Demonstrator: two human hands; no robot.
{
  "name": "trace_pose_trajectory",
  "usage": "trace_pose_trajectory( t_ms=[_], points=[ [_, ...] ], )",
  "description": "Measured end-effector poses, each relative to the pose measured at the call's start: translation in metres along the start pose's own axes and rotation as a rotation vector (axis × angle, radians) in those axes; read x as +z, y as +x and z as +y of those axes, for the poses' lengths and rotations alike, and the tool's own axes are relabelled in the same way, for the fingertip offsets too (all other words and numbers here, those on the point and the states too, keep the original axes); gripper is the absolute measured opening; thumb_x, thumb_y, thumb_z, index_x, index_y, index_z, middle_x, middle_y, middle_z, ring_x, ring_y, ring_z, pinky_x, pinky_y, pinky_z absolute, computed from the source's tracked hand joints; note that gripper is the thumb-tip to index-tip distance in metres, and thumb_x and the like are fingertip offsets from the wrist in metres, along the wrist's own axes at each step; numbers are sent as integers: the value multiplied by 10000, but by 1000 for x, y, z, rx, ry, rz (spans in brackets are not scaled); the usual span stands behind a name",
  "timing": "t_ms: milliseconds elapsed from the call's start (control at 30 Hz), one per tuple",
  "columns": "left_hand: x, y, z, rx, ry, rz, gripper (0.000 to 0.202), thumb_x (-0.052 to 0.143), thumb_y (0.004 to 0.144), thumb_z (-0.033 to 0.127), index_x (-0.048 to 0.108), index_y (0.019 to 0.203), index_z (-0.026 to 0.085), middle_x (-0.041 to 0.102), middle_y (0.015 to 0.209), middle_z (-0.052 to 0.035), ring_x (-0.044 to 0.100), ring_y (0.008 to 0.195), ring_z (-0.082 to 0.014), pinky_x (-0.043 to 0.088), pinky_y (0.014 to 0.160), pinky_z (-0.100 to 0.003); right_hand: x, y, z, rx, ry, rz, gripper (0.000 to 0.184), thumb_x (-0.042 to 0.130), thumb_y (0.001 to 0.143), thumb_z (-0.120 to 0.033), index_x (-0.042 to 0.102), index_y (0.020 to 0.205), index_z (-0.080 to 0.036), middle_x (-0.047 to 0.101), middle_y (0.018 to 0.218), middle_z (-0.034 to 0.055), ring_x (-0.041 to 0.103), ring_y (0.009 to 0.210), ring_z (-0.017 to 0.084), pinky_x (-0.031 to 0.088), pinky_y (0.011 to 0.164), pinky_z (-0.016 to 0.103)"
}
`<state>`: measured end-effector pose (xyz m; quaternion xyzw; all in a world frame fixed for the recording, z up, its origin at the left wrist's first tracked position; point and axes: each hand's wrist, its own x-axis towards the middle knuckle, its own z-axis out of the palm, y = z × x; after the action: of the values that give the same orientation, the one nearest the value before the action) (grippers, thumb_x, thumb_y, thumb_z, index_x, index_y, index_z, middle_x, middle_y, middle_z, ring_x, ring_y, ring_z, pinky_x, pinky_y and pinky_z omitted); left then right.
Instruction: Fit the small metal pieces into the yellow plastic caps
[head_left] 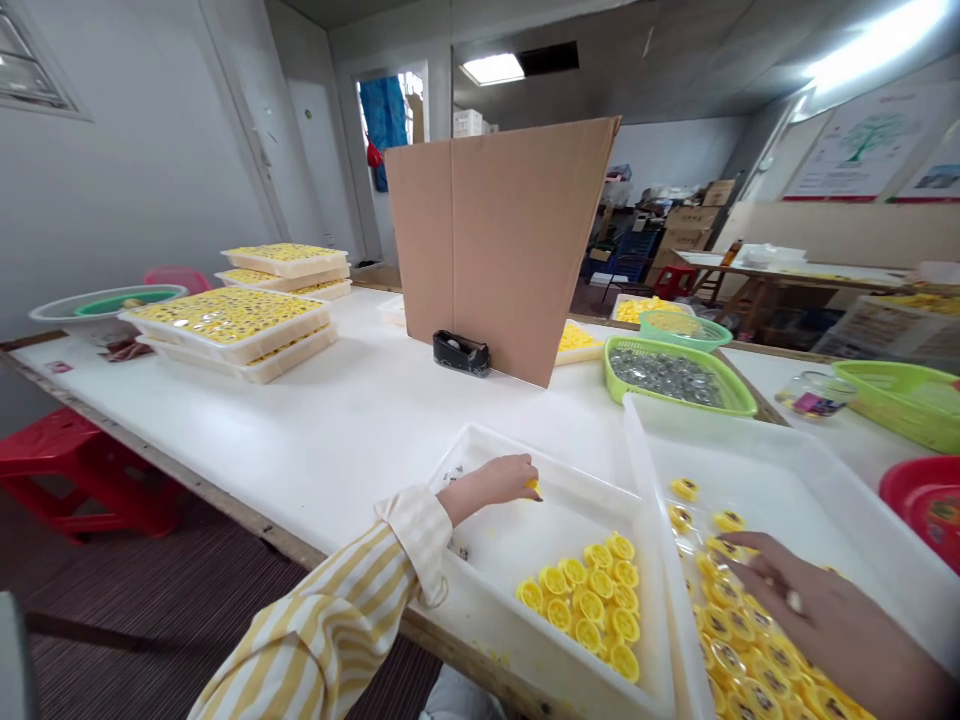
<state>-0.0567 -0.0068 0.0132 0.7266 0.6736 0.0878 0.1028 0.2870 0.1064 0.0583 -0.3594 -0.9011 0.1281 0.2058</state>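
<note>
my left hand (487,485), in its cream-and-yellow striped sleeve (330,610), is closed in a pinch on a small round yellow plastic cap (533,487), down inside a shallow white plastic tray (525,450), where more round yellow caps (585,600) lie packed in a cluster toward the near right corner. my right hand (817,610) is open, fingers spread and resting on a loose layer of yellow caps (739,630) in a larger white plastic tray (750,440) just beside the first. beyond the trays sits a bright green plastic basket (679,408) of small silver metal pieces (667,375), and a black tape dispenser (461,352) stands against an upright brown cardboard sheet (502,250) on the white table (337,430). farther off, stacked shallow trays of yellow caps (229,320) sit under shiny clear film
</note>
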Motion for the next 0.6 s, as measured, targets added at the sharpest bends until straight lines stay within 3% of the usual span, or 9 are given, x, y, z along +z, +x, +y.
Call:
trace_pose_trajectory(
  t_ms=[100,200,267,400,500,600],
  points=[
    [-23,-22,-9,-69,4,71,251,601,840,370,639,954,150,613,996,-100,604,926,-231,475,802,-311,37,17,-75,-74,145,-363,297,418,875,-504,590,1020,-310,661,718,33,610,608,188,468,581,301],
    [-41,-49,-9,-130,17,139,264,585,850,372,626,971,141,601,1003,-111,590,930,-243,478,808,-340,87,29,-137,-311,170,-538,241,395,912,-351,569,1056,-264,662,833,25,617,751,182,468,687,301],
    [-47,-68,-7,-154,21,179,251,580,853,371,617,978,156,581,1049,-112,575,956,-240,479,807,-339,118,36,-164,-474,121,-614,231,440,899,-285,547,1100,-249,663,904,21,619,841,182,462,737,298],
    [-44,-100,-7,-225,-26,241,273,541,873,397,592,1008,165,543,1197,-132,591,932,-220,488,797,-341,162,45,-188,-800,-220,-577,345,528,855,-286,493,1180,-174,654,990,76,624,864,220,455,671,313],
    [-34,-117,-14,-279,-111,260,255,545,872,390,591,997,172,629,1039,-92,611,899,-219,488,798,-340,180,46,-195,-961,-341,-527,217,456,879,-240,539,1062,-158,653,934,102,618,806,247,432,671,361],
    [-27,-123,-19,-308,-210,277,185,591,841,336,607,957,193,641,958,-56,612,892,-213,480,805,-333,188,47,-202,-1041,-426,-484,220,460,893,-329,554,1012,-170,660,876,108,618,757,259,418,666,381]
  ],
)
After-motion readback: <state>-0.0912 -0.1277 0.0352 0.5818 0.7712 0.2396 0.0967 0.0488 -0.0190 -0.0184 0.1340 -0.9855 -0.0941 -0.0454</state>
